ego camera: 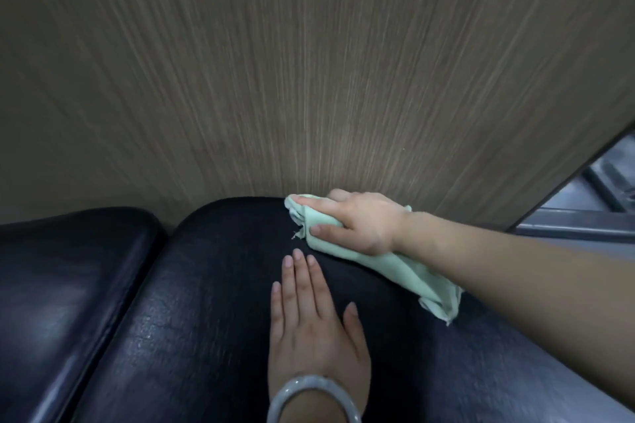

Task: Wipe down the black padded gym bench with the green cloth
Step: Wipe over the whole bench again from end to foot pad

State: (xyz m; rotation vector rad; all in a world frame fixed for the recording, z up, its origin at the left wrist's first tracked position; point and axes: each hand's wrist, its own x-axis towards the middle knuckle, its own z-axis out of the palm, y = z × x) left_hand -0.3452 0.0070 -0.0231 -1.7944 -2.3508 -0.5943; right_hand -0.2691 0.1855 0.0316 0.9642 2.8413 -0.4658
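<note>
Wiping the black padded gym bench [206, 302] at centre frame — right hand [357, 227] gripping the pale green cloth [395, 271]. Left hand [309, 319] lying flat, fingers straight. Seemingly midway — nearer padding likely pending.

No legible text, label or number anywhere.

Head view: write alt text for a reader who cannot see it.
A right hand grips a green cloth on the far end of a black padded bench, next to a wood-grain wall. The left hand, a bangle on its wrist, rests flat on the pad.
</note>
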